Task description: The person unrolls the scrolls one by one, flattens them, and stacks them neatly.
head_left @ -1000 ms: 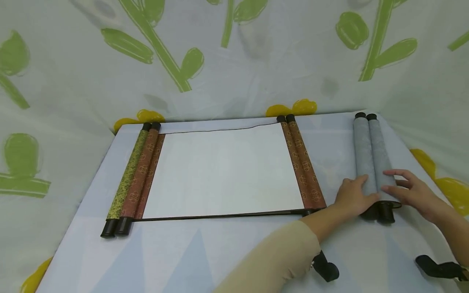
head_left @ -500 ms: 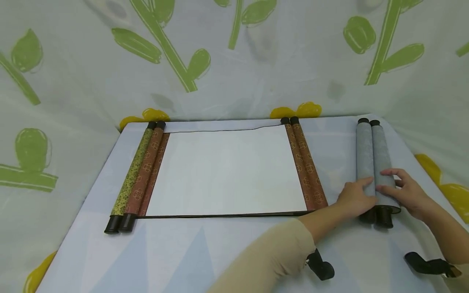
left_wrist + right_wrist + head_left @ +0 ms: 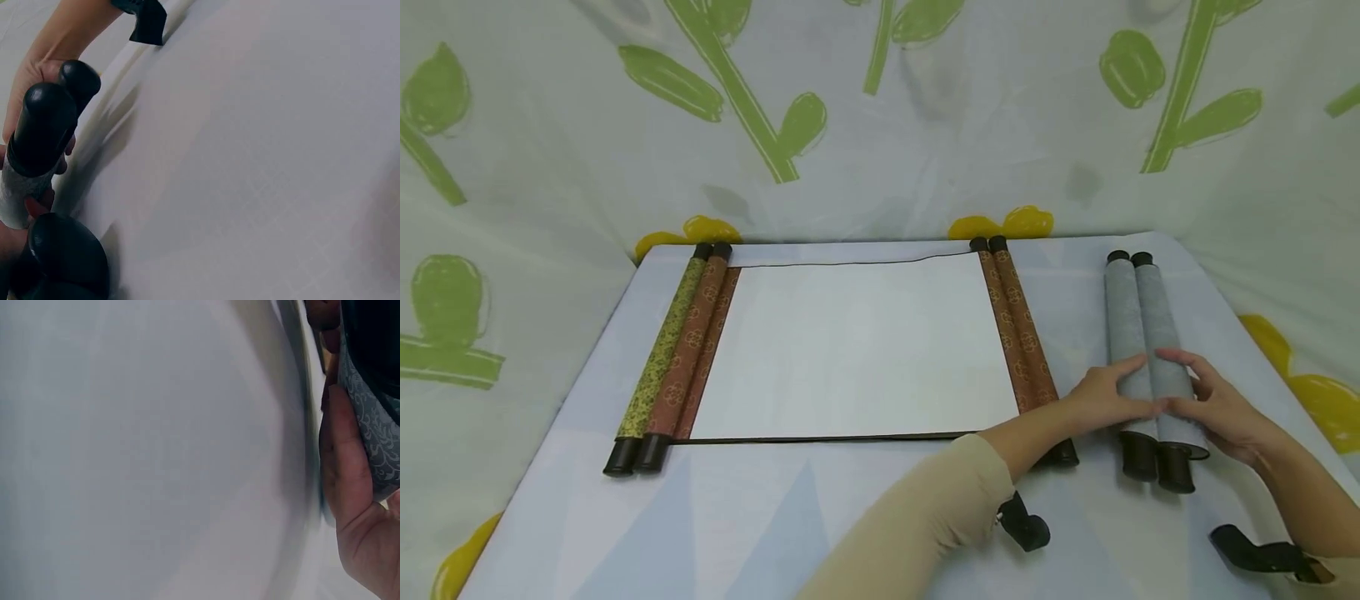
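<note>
While your left hand (image 3: 1108, 396) and right hand (image 3: 1221, 408) curl around the grey scroll (image 3: 1126, 333), you look to be at the gripping step.
Each is partly closed, holding it from an outer side; it sits toward the bench's (image 3: 700, 525) right end, beside the unrolled scroll (image 3: 861, 350). Whether its near end is raised, I cannot tell; your next move likely calls for even pressure, keeping both rolls (image 3: 1159, 329) together.

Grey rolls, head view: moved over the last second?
Yes: the grey rolls have shifted left, closer to the open scroll, and slightly away from the far edge of the table.
</note>
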`<state>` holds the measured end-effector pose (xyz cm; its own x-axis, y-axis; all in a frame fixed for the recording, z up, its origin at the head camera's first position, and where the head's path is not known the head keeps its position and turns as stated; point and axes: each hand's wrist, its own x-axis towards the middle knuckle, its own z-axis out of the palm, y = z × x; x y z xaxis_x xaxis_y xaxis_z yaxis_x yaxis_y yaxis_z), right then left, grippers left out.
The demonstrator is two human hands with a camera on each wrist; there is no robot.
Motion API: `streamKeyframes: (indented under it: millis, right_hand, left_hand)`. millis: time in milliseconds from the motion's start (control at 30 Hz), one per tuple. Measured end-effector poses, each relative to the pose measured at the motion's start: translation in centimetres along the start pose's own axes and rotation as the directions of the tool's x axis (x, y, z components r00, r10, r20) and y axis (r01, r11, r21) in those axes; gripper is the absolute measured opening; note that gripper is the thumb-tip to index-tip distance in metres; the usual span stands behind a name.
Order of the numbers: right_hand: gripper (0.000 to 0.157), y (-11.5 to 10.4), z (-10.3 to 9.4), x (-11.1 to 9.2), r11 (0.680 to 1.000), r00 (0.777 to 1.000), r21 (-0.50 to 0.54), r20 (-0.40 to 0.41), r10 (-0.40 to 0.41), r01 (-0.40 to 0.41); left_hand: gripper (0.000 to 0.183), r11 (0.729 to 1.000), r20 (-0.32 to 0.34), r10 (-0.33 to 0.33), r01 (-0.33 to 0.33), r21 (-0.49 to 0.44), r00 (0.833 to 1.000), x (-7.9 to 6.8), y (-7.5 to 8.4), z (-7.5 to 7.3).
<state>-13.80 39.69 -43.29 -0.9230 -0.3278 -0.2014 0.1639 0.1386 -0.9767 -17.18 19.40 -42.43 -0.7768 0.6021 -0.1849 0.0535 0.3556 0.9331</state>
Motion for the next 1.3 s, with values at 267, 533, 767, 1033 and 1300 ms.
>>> streamKeyframes:
  millis: [267, 533, 767, 1033, 1300]
  right_hand:
    - [0.07, -1.1, 1.2, -0.2, 0.993, 1.0, -0.121, -0.006, -0.005, 0.005]
    - [0.07, -2.7, 2.2, -0.1, 0.986, 0.998, -0.154, 0.01, -0.065, 0.066]
    - [0.067, -4.2, 3.8, 0.4, 0.928, 0.987, -0.365, -0.106, -0.119, 0.073]
    - [0.065, -5.3, 6.5, 1.8, 0.913, 0.971, -0.4, -0.175, -0.164, 0.082]
    - [0.063, -6.3, 8.6, 2.8, 0.917, 0.971, -0.381, -0.148, -0.188, 0.12]
  left_hand:
    - [0.071, 0.995, 0.019, -0.018, 0.019, -0.098, 1.0, -0.3, -0.1, -0.9]
    - [0.06, 0.995, -0.024, 0.086, -0.087, -0.046, 0.996, -1.3, 0.0, -1.8]
    - [0.061, 0.98, 0.016, 0.185, -0.184, -0.076, 0.983, -1.9, -0.1, -3.6]
    - [0.087, 0.995, -0.014, 0.09, -0.09, 0.036, 0.996, -3.5, 0.3, -5.6]
    - [0.084, 0.989, -0.066, 0.144, -0.14, 0.056, 0.987, -4.8, -0.1, -7.3]
